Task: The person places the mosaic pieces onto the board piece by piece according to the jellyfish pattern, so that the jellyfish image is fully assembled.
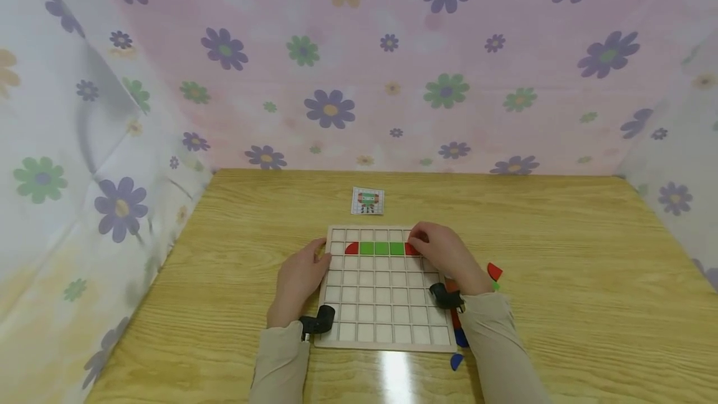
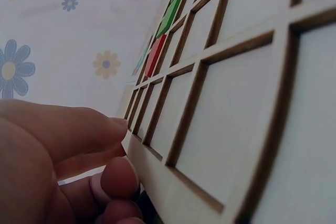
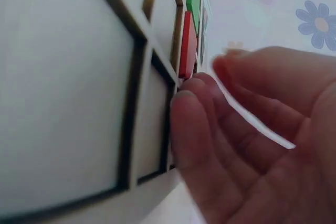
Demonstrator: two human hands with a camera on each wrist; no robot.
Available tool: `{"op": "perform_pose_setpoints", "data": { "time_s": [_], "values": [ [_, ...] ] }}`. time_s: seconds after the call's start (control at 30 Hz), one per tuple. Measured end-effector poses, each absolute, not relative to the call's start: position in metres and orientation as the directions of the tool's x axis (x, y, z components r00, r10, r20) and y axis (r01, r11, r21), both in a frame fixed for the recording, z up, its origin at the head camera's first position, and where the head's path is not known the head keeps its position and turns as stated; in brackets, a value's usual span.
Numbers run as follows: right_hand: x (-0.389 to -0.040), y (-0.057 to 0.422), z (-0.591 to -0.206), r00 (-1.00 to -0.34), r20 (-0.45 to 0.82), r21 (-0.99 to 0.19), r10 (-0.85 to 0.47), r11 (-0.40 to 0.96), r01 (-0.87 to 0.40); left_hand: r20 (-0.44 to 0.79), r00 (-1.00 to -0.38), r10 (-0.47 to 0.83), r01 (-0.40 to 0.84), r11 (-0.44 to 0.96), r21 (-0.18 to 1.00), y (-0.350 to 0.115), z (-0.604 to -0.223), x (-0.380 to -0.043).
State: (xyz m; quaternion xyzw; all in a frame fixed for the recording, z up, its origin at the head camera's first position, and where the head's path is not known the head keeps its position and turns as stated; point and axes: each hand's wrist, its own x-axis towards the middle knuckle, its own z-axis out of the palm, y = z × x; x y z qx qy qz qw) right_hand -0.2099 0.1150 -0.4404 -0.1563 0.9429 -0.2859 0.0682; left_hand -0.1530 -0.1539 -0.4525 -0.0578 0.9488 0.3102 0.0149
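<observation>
A pale wooden grid board (image 1: 366, 295) lies on the table. In its second row from the back sit a rounded red piece (image 1: 352, 248), several green squares (image 1: 382, 248) and another red piece (image 1: 412, 249) at the right. My right hand (image 1: 445, 253) is over the board's back right corner. In the right wrist view its fingertips (image 3: 185, 103) are right at the end of the red piece (image 3: 187, 48), with a gap between thumb and fingers. My left hand (image 1: 300, 276) rests against the board's left edge, fingers loosely bent, a fingertip (image 2: 118, 125) touching the frame.
A small printed card (image 1: 368, 201) with a coloured grid picture lies behind the board. To the right are a red piece (image 1: 494, 271), a partly hidden green piece (image 1: 496, 285) and blue pieces (image 1: 457, 361). My right forearm partly covers more pieces beside the board. Flowered cloth surrounds the table.
</observation>
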Motion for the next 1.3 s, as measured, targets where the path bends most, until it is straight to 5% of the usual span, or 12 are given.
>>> {"op": "perform_pose_setpoints", "data": {
  "time_s": [0.37, 0.7, 1.3],
  "values": [
    [-0.206, 0.130, -0.425, -0.925, -0.005, -0.658, -0.381, 0.698, -0.284, -0.062, -0.993, -0.099, -0.117, 0.790, 0.602, -0.152, -0.456, -0.153],
    [-0.195, 0.163, -0.412, -0.928, 0.095, -0.612, -0.360, 0.714, -0.339, -0.066, -0.992, -0.104, -0.123, 0.784, 0.608, -0.143, -0.453, -0.155],
    [-0.175, 0.216, -0.431, -0.967, 0.021, -0.559, -0.254, 0.799, -0.222, -0.129, -0.989, -0.078, -0.139, 0.799, 0.584, -0.153, -0.453, -0.154]
  ]
}}
